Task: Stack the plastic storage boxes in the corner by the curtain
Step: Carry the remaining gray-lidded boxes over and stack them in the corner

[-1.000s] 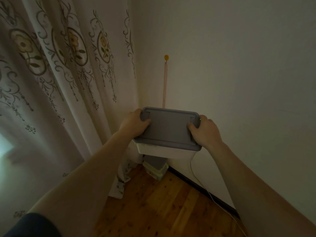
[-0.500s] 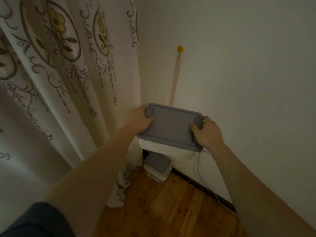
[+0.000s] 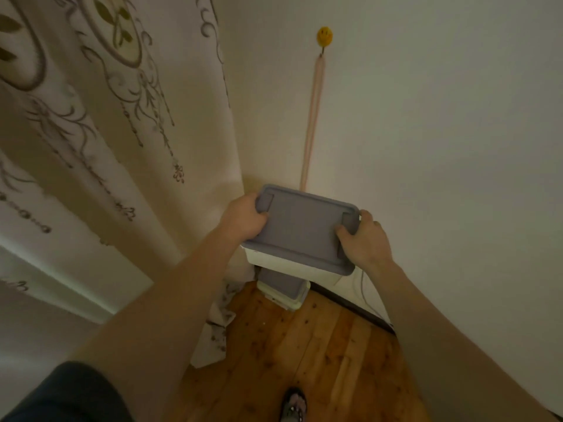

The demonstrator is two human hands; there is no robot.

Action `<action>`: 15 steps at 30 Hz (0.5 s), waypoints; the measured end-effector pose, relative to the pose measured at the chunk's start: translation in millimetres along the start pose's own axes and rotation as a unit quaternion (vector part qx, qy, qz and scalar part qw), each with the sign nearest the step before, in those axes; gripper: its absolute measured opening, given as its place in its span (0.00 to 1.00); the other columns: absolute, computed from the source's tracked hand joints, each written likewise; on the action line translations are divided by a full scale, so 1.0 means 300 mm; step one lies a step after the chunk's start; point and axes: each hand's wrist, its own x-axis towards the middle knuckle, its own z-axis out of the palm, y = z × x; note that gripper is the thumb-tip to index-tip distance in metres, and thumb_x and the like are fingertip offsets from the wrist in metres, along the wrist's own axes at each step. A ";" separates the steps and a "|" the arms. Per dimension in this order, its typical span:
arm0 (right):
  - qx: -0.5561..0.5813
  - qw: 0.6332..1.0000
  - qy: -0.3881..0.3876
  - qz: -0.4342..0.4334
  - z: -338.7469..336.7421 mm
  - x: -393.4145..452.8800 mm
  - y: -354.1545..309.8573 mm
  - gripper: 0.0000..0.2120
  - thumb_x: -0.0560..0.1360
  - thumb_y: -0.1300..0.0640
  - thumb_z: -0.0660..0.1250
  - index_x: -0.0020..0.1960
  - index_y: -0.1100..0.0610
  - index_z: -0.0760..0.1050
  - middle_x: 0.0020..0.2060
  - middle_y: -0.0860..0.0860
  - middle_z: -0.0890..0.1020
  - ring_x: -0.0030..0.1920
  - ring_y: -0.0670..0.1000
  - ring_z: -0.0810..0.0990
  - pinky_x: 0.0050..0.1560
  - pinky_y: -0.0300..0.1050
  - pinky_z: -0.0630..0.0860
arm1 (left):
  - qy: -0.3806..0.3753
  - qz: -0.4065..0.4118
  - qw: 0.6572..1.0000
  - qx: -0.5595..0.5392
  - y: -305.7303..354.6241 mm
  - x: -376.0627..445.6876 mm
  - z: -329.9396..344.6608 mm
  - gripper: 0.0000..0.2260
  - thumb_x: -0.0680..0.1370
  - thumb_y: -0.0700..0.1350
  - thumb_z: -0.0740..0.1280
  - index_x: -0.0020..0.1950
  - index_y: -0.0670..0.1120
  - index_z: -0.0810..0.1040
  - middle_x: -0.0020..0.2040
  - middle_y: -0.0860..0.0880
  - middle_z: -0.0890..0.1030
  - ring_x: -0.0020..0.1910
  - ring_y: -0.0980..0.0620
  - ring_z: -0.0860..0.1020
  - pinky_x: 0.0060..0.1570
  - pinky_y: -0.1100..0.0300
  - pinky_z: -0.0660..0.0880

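I carry a white plastic storage box with a grey lid [image 3: 301, 229] in the air in front of me. My left hand [image 3: 245, 217] grips its left end and my right hand [image 3: 364, 239] grips its right end, thumbs on the lid. Below it, on the wooden floor in the corner, stands a second white box with a grey lid [image 3: 285, 287], partly hidden by the held box. The patterned curtain [image 3: 122, 132] hangs just to the left of both.
A white wall [image 3: 441, 147] runs along the right with a dark skirting board [image 3: 350, 306] and a thin white cable. A yellow hook [image 3: 324, 36] holds a pink cord above the corner. My slippered foot [image 3: 292, 405] is on the wooden floor [image 3: 304, 345].
I have moved closer to the corner with the box held in both hands. The view has tilted down, and my foot has come into sight.
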 end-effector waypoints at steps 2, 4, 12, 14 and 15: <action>-0.001 1.000 -0.008 0.009 0.023 0.061 0.020 0.29 0.77 0.43 0.64 0.72 0.56 0.62 0.58 0.60 0.75 0.54 0.62 0.77 0.52 0.53 0.75 | -0.015 -0.010 1.000 0.006 -0.011 0.055 0.029 0.18 0.77 0.46 0.67 0.67 0.46 0.72 0.59 0.44 0.80 0.53 0.44 0.78 0.47 0.56 0.73; -0.001 1.000 -0.016 0.011 0.046 0.139 0.039 0.29 0.77 0.43 0.64 0.73 0.55 0.62 0.58 0.59 0.75 0.53 0.61 0.78 0.51 0.53 0.76 | -0.026 -0.025 0.999 0.005 -0.021 0.126 0.066 0.20 0.77 0.47 0.67 0.68 0.47 0.71 0.60 0.44 0.79 0.55 0.43 0.78 0.50 0.54 0.75; 0.004 0.997 -0.052 0.051 0.166 0.353 0.108 0.30 0.77 0.43 0.65 0.74 0.55 0.61 0.58 0.58 0.76 0.52 0.60 0.78 0.50 0.52 0.78 | -0.055 -0.049 0.997 0.006 -0.097 0.370 0.202 0.23 0.77 0.48 0.69 0.71 0.49 0.70 0.65 0.43 0.77 0.59 0.42 0.76 0.55 0.53 0.75; 0.004 0.997 -0.053 0.059 0.198 0.382 0.119 0.30 0.77 0.44 0.65 0.74 0.54 0.61 0.57 0.58 0.76 0.51 0.59 0.78 0.48 0.50 0.77 | -0.071 -0.048 0.996 0.009 -0.122 0.409 0.228 0.24 0.77 0.48 0.69 0.72 0.49 0.69 0.66 0.44 0.76 0.61 0.42 0.76 0.57 0.51 0.75; 0.003 0.997 -0.055 0.062 0.225 0.403 0.128 0.30 0.77 0.44 0.65 0.73 0.54 0.61 0.57 0.57 0.76 0.51 0.59 0.79 0.48 0.50 0.77 | -0.076 -0.046 0.996 0.008 -0.141 0.439 0.244 0.24 0.77 0.48 0.69 0.72 0.50 0.69 0.67 0.44 0.76 0.62 0.42 0.75 0.58 0.50 0.75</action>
